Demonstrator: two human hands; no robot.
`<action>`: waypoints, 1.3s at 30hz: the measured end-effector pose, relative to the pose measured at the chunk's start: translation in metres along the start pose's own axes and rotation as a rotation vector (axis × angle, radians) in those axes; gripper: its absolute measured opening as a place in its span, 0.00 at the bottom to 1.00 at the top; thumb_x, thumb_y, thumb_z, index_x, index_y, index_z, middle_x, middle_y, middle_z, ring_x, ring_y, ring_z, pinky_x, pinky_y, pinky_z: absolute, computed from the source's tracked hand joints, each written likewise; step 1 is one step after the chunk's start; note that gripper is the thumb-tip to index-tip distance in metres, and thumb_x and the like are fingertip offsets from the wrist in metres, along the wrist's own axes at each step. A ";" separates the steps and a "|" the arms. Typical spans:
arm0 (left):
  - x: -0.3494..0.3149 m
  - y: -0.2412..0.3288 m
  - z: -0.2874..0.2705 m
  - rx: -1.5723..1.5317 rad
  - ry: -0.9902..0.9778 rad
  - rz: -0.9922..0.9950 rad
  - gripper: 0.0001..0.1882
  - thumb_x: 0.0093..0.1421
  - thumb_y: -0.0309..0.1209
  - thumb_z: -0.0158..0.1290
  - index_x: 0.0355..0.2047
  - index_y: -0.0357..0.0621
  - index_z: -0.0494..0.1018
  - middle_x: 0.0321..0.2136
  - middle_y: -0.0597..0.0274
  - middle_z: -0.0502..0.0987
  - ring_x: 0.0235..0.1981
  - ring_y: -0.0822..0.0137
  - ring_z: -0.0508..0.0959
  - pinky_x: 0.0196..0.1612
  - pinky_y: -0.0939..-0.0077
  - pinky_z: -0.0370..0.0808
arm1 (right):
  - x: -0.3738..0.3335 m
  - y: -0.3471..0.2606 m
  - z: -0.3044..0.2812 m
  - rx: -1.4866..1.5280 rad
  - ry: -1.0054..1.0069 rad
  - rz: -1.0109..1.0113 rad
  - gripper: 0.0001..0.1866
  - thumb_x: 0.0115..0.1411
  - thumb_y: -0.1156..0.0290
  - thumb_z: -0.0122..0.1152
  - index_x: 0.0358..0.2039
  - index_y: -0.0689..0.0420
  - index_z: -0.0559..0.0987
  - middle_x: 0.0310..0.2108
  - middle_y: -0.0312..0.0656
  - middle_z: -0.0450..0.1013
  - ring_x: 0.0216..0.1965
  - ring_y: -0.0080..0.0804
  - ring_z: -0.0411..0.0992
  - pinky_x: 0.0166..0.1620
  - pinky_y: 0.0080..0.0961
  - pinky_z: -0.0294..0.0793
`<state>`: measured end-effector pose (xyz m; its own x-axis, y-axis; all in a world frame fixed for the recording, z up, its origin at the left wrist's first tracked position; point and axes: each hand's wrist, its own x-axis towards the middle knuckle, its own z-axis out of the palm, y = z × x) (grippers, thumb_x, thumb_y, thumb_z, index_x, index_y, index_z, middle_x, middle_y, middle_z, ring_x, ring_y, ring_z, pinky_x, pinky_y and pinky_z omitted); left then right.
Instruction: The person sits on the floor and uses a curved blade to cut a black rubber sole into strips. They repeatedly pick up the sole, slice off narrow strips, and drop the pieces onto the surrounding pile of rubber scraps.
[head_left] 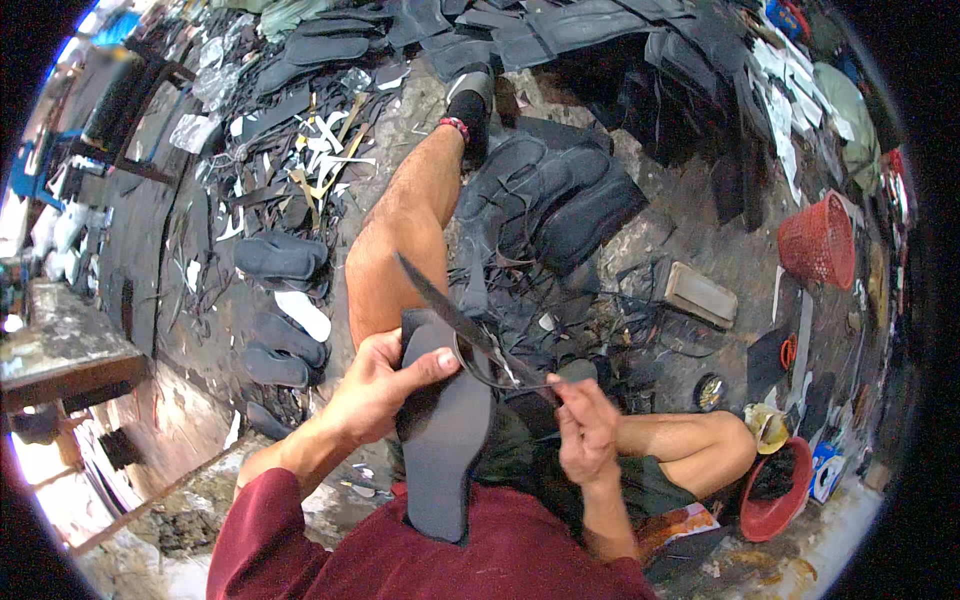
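Note:
My left hand (380,385) is closed round a dark grey shoe sole (445,440), its thumb flat on the upper face. The sole lies lengthwise, its lower end against my maroon shirt. In my right hand (585,425) is a long dark knife (440,300); its handle is mostly hidden by the fingers. The blade slants up and left, crossing beside the sole's upper right edge, with its tip above my left hand. A thin dark curved strip (515,385) loops between the sole's edge and my right fingertips. Whether it is still attached is unclear.
Cut sole pieces (590,215) lie beyond my bent leg, and paired soles (280,257) lie left. Pale and dark scraps (330,150) litter the floor. A rectangular block (700,293), a red basket (815,240) and a red basin (780,490) stand right. At left is a low wooden table (70,370).

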<state>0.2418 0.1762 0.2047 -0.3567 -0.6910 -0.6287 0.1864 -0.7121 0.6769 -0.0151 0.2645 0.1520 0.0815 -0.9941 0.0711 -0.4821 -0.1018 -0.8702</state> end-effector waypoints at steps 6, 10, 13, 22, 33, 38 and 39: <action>0.006 0.005 0.001 0.211 -0.067 0.028 0.12 0.59 0.33 0.65 0.40 0.41 0.80 0.35 0.70 0.81 0.36 0.78 0.77 0.41 0.81 0.74 | 0.067 -0.014 -0.056 -0.136 -0.299 -0.175 0.22 0.54 0.74 0.65 0.50 0.45 0.81 0.22 0.37 0.67 0.20 0.37 0.69 0.24 0.33 0.71; 0.006 0.004 0.007 0.201 -0.039 -0.001 0.14 0.58 0.33 0.65 0.43 0.41 0.81 0.36 0.68 0.82 0.37 0.78 0.77 0.41 0.80 0.74 | 0.110 -0.025 -0.063 -0.210 -0.465 -0.291 0.19 0.58 0.70 0.63 0.51 0.44 0.79 0.20 0.36 0.66 0.19 0.36 0.70 0.22 0.34 0.70; 0.004 0.023 0.007 0.450 -0.086 -0.204 0.16 0.57 0.34 0.66 0.44 0.41 0.81 0.38 0.66 0.82 0.39 0.78 0.77 0.41 0.79 0.74 | 0.127 -0.042 -0.044 -0.222 -0.490 -0.356 0.21 0.54 0.73 0.64 0.50 0.46 0.81 0.20 0.38 0.68 0.19 0.40 0.70 0.24 0.36 0.71; 0.018 0.005 -0.007 0.306 -0.320 -0.167 0.29 0.65 0.45 0.55 0.62 0.45 0.66 0.49 0.64 0.78 0.40 0.72 0.77 0.44 0.74 0.75 | 0.093 -0.009 -0.039 0.155 -0.245 -0.184 0.19 0.67 0.69 0.50 0.57 0.54 0.75 0.31 0.43 0.76 0.34 0.39 0.78 0.35 0.34 0.76; 0.035 0.008 0.139 -0.553 -0.008 0.332 0.17 0.62 0.35 0.59 0.48 0.41 0.72 0.42 0.63 0.78 0.43 0.65 0.79 0.46 0.70 0.78 | 0.030 -0.044 -0.021 1.430 0.184 0.069 0.22 0.72 0.64 0.44 0.62 0.59 0.68 0.36 0.40 0.74 0.30 0.24 0.70 0.34 0.19 0.71; 0.051 0.017 0.136 -0.662 0.172 0.507 0.15 0.63 0.29 0.58 0.49 0.42 0.71 0.44 0.62 0.78 0.42 0.65 0.80 0.50 0.71 0.78 | -0.033 0.001 0.023 0.417 0.617 0.186 0.20 0.73 0.62 0.40 0.58 0.61 0.67 0.31 0.39 0.70 0.29 0.22 0.66 0.33 0.19 0.68; 0.056 0.020 0.136 -0.647 0.201 0.554 0.16 0.63 0.28 0.57 0.50 0.42 0.71 0.45 0.62 0.78 0.43 0.66 0.80 0.50 0.71 0.78 | -0.055 0.013 0.031 0.421 0.716 0.187 0.19 0.74 0.60 0.37 0.49 0.61 0.70 0.28 0.37 0.68 0.26 0.22 0.65 0.30 0.20 0.68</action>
<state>0.1008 0.1397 0.2352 0.0958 -0.9237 -0.3709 0.7897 -0.1563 0.5932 0.0010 0.3189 0.1214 -0.6072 -0.7910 0.0757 -0.0562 -0.0523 -0.9971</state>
